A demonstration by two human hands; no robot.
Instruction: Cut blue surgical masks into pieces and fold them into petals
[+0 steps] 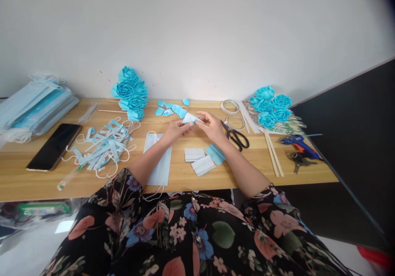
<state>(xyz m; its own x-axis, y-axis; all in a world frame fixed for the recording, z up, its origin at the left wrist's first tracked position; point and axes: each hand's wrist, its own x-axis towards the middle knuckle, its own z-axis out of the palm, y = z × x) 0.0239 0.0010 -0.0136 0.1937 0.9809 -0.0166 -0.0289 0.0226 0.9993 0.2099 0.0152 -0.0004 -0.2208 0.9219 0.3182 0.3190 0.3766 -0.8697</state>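
Between my two hands is a small folded piece of light blue mask fabric, raised a little above the table. My left hand pinches its lower left side, and my right hand grips its right end. Just beyond it lie several cut blue petal pieces. Closer to me are white cut rectangles and a blue one, partly behind my right forearm. A whole face mask lies flat under my left forearm.
Black scissors and tape rolls lie to the right, then sticks, a blue glue gun and keys. Blue fabric roses stand left and right. Leftward are mask scraps, a phone and stacked masks.
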